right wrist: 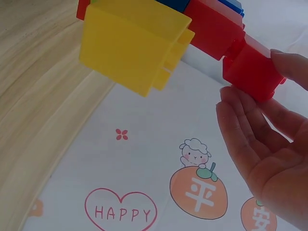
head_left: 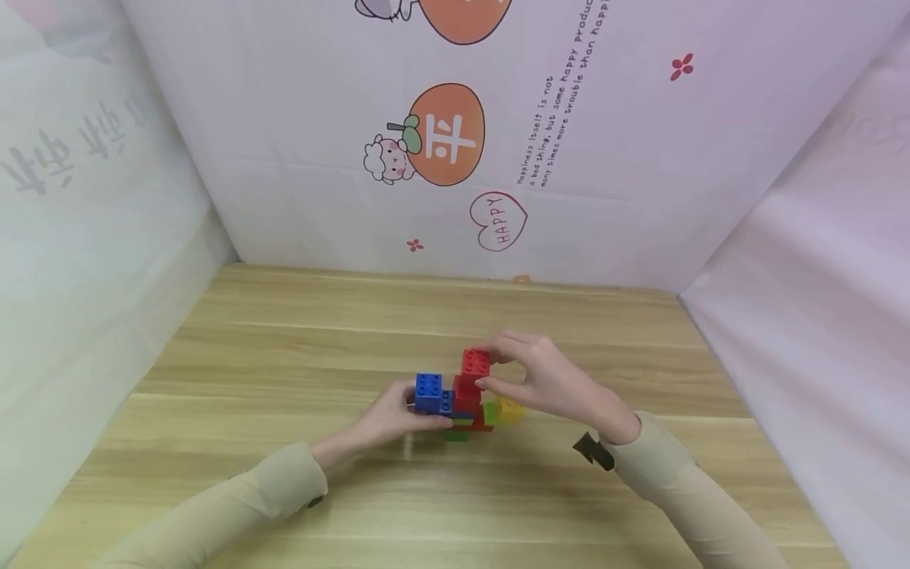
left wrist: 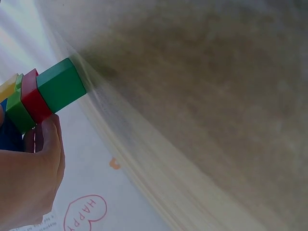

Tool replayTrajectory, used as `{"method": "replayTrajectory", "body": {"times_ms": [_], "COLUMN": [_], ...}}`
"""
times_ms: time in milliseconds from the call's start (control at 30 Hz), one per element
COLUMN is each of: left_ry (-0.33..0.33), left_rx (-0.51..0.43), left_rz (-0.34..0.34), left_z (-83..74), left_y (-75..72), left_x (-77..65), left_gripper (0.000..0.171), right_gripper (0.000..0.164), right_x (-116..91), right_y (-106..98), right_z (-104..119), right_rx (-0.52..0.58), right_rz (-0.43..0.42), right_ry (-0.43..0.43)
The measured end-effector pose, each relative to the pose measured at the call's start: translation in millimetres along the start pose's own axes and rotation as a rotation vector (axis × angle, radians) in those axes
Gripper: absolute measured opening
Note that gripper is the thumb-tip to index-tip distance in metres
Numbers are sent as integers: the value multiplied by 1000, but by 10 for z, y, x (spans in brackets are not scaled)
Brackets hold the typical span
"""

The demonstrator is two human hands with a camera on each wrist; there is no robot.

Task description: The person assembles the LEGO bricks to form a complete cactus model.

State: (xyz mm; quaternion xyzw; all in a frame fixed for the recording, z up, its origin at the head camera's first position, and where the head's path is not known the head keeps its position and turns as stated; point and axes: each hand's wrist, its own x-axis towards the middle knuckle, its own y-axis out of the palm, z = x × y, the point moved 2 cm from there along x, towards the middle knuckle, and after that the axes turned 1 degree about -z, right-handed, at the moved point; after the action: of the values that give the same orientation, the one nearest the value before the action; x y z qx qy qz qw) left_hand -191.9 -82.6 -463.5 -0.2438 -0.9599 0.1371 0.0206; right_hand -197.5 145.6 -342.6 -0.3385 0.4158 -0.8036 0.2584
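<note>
A joined stack of toy building bricks stands between the two hands. My left hand (head_left: 389, 412) grips its left side, around the blue brick (head_left: 429, 393). At the top, my right hand (head_left: 547, 378) pinches a red brick (head_left: 475, 363) between thumb and fingers; it meets another red brick (head_left: 466, 393) just below, in the right wrist view too. A yellow brick (right wrist: 130, 43) juts out on the right side. The left wrist view shows a dark green brick (left wrist: 62, 85) at the bottom, then red (left wrist: 36, 96) and light green (left wrist: 20, 111) bricks.
A wood-grain tabletop (head_left: 320, 332) lies under the hands. White printed sheets form a back wall (head_left: 313, 158) and side walls (head_left: 817, 261) around it. A dark clip-like piece (head_left: 594, 451) hangs at the right cuff.
</note>
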Motion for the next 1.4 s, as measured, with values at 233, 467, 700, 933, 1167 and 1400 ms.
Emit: {"method": "replayTrajectory", "body": {"times_ms": [233, 467, 700, 933, 1167, 1400], "left_ry": [-7, -12, -8, -14, -11, -18], "left_rx": [3, 20, 23, 32, 33, 35], "left_rz": [-2, -4, -2, -14, -15, -19], "left_z": [-12, -6, 12, 21, 9, -4], "left_y": [-3, -4, -10, 0, 3, -7], "left_x": [8, 0, 1, 20, 20, 7], "left_gripper": [51, 50, 50, 52, 51, 50], "right_gripper": [37, 37, 38, 36, 37, 38], "right_x": [-10, -9, -18, -20, -41, -63], "right_y": [10, 42, 90, 140, 162, 172], "right_z": [21, 34, 55, 25, 18, 29], "right_rx": [13, 23, 54, 118, 145, 175], "right_rz": [6, -1, -17, -20, -40, -55], "right_ry": [-12, -21, -31, -3, 11, 6]}}
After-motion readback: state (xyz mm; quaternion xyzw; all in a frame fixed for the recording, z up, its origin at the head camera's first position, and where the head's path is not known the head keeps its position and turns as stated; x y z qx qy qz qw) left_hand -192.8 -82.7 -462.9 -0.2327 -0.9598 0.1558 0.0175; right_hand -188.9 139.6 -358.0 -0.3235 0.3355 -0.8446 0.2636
